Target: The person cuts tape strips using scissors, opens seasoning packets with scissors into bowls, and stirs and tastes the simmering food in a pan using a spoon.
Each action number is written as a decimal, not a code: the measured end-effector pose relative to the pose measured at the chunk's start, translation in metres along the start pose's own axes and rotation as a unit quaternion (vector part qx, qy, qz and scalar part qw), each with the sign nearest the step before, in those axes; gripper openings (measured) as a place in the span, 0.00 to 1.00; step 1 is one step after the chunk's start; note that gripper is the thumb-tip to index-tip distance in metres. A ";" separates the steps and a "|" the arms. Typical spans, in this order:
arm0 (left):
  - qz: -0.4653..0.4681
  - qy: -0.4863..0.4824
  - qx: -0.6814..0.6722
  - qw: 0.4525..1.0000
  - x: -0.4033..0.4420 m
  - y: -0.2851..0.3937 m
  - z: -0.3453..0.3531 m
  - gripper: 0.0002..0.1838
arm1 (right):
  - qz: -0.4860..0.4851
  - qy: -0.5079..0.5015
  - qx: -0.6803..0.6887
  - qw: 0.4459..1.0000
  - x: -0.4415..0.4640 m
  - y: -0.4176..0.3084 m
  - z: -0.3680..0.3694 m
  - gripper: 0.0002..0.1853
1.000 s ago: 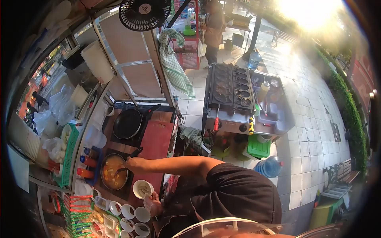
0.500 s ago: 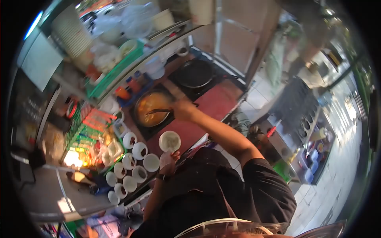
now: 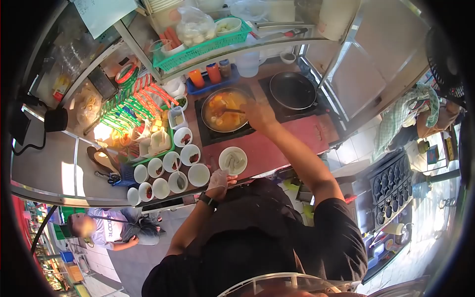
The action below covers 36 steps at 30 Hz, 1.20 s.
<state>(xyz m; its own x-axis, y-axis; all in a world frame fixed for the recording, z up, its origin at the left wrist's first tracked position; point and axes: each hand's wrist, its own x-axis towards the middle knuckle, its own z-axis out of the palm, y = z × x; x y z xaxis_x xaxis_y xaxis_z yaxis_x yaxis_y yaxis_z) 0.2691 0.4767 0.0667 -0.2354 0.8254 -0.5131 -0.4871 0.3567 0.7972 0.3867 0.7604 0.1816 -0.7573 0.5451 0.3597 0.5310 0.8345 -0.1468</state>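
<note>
Over the broth-filled pan (image 3: pixel 226 131), the right hand (image 3: pixel 261 118) grips a utensil (image 3: pixel 232 111), apparently for stirring, while the left hand (image 3: pixel 217 182) grasps a white bowl (image 3: pixel 233 150) best kept level.

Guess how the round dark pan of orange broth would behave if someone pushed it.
The round dark pan would probably feel heavy for its size, since liquid covers its base. The orange broth would likely slosh, being loose and uncovered. Wide and resting level, the pan seems unlikely to tip easily.
</note>
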 end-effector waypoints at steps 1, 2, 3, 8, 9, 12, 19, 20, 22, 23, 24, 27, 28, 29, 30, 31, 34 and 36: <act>-0.014 0.035 -0.010 0.999 -0.003 0.006 0.005 0.19 | -0.002 -0.001 0.000 1.000 0.008 0.004 -0.004 0.10; -0.031 0.069 -0.021 0.997 -0.006 0.011 0.013 0.19 | 0.026 -0.024 -0.031 0.999 0.018 0.000 -0.024 0.10; -0.036 0.069 -0.023 0.997 -0.008 0.016 0.016 0.19 | 0.056 -0.049 -0.062 0.995 0.023 -0.003 -0.033 0.11; 0.017 -0.022 -0.075 0.997 -0.020 0.043 0.017 0.20 | -0.011 -0.070 0.045 0.996 0.030 -0.004 -0.027 0.12; 0.025 -0.028 -0.105 0.994 -0.021 0.055 0.018 0.19 | 0.006 -0.128 0.028 0.991 0.035 -0.004 -0.033 0.12; 0.078 0.018 -0.091 0.993 -0.016 0.074 0.011 0.17 | 0.038 -0.124 0.024 0.991 0.053 0.015 -0.034 0.13; 0.147 0.091 -0.009 0.985 0.025 0.138 0.000 0.13 | 0.072 -0.046 0.079 0.993 0.050 0.039 0.017 0.09; 0.154 0.089 0.001 0.984 0.033 0.144 -0.003 0.14 | 0.103 -0.059 0.092 0.989 0.040 0.034 -0.012 0.09; 0.191 0.128 0.080 0.970 0.059 0.152 -0.010 0.16 | 0.132 -0.066 0.102 0.984 0.018 0.026 -0.038 0.09; 0.211 0.131 0.101 0.963 0.078 0.156 -0.014 0.17 | 0.130 -0.062 0.092 0.985 0.006 0.025 -0.045 0.10; 0.228 0.153 0.145 0.950 0.090 0.164 -0.010 0.17 | 0.130 -0.059 0.083 0.986 -0.003 0.025 -0.049 0.12; 0.336 0.297 0.478 0.755 0.139 0.182 -0.011 0.17 | 0.122 -0.078 0.103 0.984 -0.014 0.028 -0.039 0.11; 0.375 0.320 0.503 0.710 0.141 0.185 -0.004 0.17 | 0.137 -0.086 0.096 0.982 -0.014 0.031 -0.047 0.12; 0.418 0.294 0.530 0.677 0.165 0.187 -0.018 0.18 | 0.139 -0.089 0.097 0.982 -0.011 0.035 -0.051 0.12; 0.448 0.287 0.563 0.632 0.166 0.194 -0.011 0.17 | 0.158 -0.081 0.100 0.979 -0.009 0.040 -0.053 0.13; 0.463 0.282 0.580 0.608 0.165 0.201 -0.002 0.16 | 0.177 -0.070 0.101 0.977 -0.007 0.044 -0.053 0.15; 0.435 0.248 0.735 0.458 0.171 0.221 0.014 0.08 | 0.186 -0.038 0.078 0.979 -0.010 0.040 -0.036 0.15; 0.420 0.245 0.759 0.433 0.181 0.228 0.014 0.10 | 0.193 -0.016 0.067 0.979 -0.012 0.033 -0.030 0.14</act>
<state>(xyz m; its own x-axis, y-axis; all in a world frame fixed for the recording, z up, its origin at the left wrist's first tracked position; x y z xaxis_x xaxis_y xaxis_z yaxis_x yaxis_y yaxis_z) 0.1275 0.7136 0.1604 -0.1243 0.8840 0.4506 0.9700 0.2039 -0.1323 0.4244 0.7788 0.2002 -0.5223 0.8228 0.2240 0.7274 0.5670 -0.3866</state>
